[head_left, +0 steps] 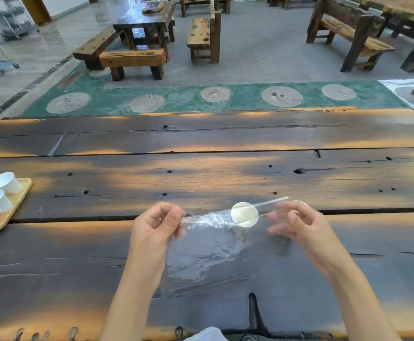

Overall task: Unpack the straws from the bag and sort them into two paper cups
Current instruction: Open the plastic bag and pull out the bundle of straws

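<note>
My left hand (156,223) pinches the end of a clear plastic bag (208,220) held above the dark wooden table (201,173). Clear straws (272,203) stick out of the bag's right end, running up and to the right. My right hand (297,225) is blurred, its fingers curled near the straw ends; whether it holds them I cannot tell. One white paper cup (244,214) stands on the table behind the bag. The rim of a second cup (300,203) shows just past my right fingers.
A wooden tray (16,200) with white ceramic cups (4,183) sits at the table's left edge. More clear plastic (201,264) lies on the table between my forearms. Benches and tables stand on the floor beyond the far edge.
</note>
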Available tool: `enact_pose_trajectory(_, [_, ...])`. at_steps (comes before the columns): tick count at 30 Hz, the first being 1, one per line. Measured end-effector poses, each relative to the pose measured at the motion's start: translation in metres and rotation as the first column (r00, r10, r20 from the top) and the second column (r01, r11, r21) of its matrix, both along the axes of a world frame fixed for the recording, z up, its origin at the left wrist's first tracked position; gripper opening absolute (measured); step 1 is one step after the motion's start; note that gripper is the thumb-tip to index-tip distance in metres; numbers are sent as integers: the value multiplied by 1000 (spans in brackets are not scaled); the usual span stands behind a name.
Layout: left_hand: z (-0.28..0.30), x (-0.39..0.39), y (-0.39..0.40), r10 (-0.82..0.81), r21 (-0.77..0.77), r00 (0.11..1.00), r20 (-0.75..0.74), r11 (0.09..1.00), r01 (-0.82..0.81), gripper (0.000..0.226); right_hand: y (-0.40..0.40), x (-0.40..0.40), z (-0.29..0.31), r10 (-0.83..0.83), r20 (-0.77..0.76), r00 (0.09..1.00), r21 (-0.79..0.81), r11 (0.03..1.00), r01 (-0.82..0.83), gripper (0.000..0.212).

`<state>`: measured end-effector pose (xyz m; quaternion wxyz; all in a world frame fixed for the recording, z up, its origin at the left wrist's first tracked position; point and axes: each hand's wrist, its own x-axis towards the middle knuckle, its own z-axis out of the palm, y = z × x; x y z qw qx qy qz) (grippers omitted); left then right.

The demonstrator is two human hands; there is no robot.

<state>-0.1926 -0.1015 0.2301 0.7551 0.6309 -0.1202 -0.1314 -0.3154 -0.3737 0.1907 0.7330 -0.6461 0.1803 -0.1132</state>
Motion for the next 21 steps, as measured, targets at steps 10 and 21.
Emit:
enact_pose_trajectory(10, [-8, 3, 1, 151, -130, 964, -217, 975, -182, 11, 27, 7, -29, 29, 46, 999, 107, 994, -34, 21])
enact_pose_trajectory(21, [-14, 6, 11, 234, -149, 926, -298, 946, -287, 19, 33, 16, -17, -96, 43, 994, -115, 988, 101, 35])
